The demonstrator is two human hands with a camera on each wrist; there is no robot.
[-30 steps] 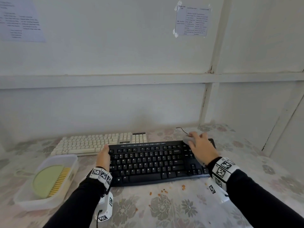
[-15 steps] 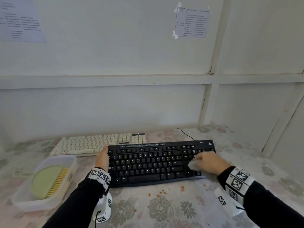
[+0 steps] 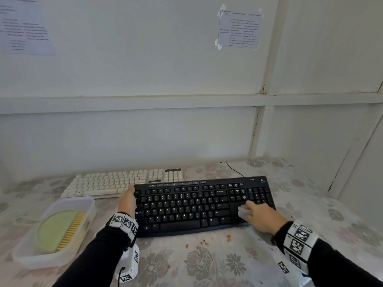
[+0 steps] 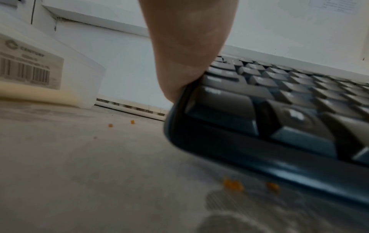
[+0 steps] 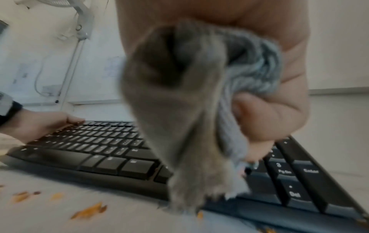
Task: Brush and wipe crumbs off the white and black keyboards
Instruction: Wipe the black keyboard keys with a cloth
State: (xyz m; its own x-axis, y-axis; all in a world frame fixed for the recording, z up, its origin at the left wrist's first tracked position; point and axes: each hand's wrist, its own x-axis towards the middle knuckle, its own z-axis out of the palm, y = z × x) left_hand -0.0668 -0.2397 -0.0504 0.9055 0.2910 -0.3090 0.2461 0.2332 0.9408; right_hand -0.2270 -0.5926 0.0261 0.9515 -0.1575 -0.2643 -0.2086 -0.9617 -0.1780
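Head view — left hand [image 3: 129, 200] gripping black keyboard's [image 3: 186, 206] left edge, right hand [image 3: 262, 217] clutching cloth [image 3: 244, 213] near its front-right edge.

Floral-covered bench [image 3: 238, 266]: black keyboard [image 3: 199, 206] between hands, white keyboard [image 3: 116, 183] beyond left hand [image 3: 127, 200], tub [image 3: 24, 253] left, crumbs [image 3: 204, 243] nearer.

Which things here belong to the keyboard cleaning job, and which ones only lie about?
Job: black keyboard, white keyboard, grey cloth, green brush, orange crumbs.
Lying about: plastic tub, taped paper sheet, black cable.
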